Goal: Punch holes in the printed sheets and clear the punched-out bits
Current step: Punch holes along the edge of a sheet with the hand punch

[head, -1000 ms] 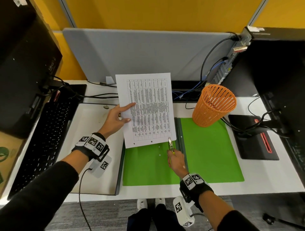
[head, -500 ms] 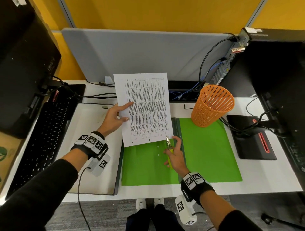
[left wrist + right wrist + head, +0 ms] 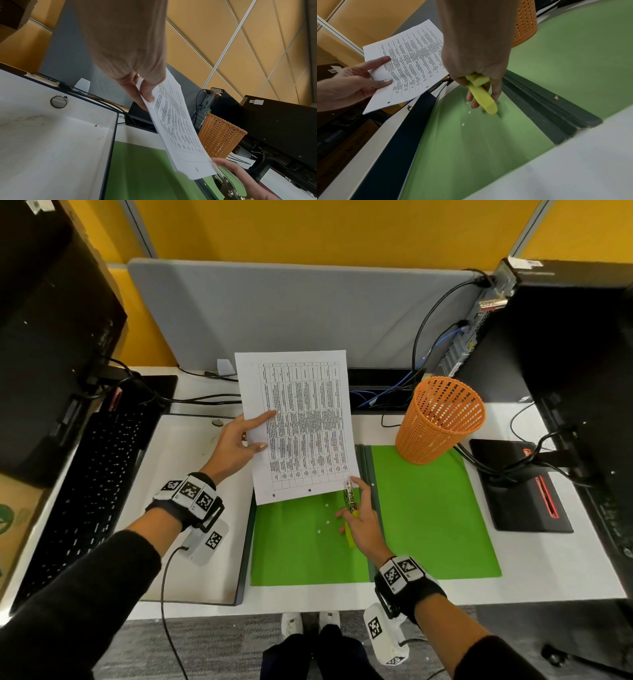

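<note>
My left hand (image 3: 239, 445) pinches a thin stack of printed sheets (image 3: 301, 422) by its left edge, thumb on top, holding it tilted above the desk. Two punched holes show along the sheets' near edge. My right hand (image 3: 359, 517) grips a yellow-handled hole punch (image 3: 350, 503) whose metal head sits at the sheets' near right corner. In the right wrist view the punch's yellow handles (image 3: 482, 94) lie in my curled fingers. Three small white paper bits (image 3: 323, 518) lie on the open green folder (image 3: 428, 508) under my hands.
An orange mesh basket (image 3: 438, 419) stands at the folder's far edge. A black keyboard (image 3: 85, 484) and a monitor (image 3: 51, 337) are at left. At right stand another monitor (image 3: 582, 371), its base (image 3: 520, 484) and cables. A grey divider (image 3: 291, 313) closes the back.
The punch's head has moved up to the sheets' near right corner, and my right index finger has stretched out beside it. The sheets have barely shifted.
</note>
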